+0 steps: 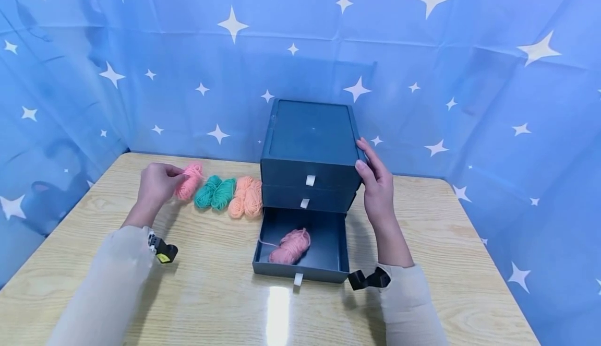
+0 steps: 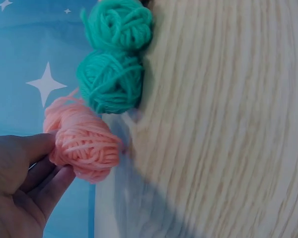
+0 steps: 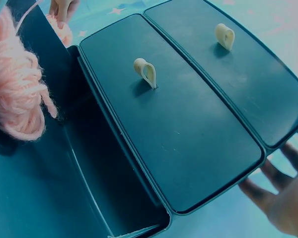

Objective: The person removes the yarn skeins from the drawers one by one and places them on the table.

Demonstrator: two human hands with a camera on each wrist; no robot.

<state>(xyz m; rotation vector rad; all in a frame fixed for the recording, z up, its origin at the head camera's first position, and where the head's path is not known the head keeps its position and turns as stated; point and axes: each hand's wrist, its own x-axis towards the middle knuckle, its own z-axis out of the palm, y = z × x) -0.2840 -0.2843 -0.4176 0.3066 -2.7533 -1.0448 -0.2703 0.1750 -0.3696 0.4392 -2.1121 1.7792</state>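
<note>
My left hand [image 1: 158, 183] pinches a bright pink yarn skein [image 1: 191, 180] between thumb and fingers at the table's left. In the left wrist view this skein [image 2: 84, 141] sits beside green yarn [image 2: 111, 82]. My right hand [image 1: 378, 197] rests against the right side of a dark blue drawer box [image 1: 312, 132], fingers fairly straight along its upper edge. The bottom drawer [image 1: 328, 241] is pulled out, with a dusty pink yarn skein [image 1: 290, 247] lying in its left part. The right wrist view shows that skein [image 3: 15, 84] close up, and the two upper drawers pushed in.
Two green skeins [image 1: 215, 193] and peach skeins [image 1: 246, 198] lie in a row between my left hand and the box. White pull tabs [image 1: 310, 180] stick out from the drawer fronts. A blue star-patterned curtain [image 1: 300, 38] hangs behind the wooden table [image 1: 211, 283].
</note>
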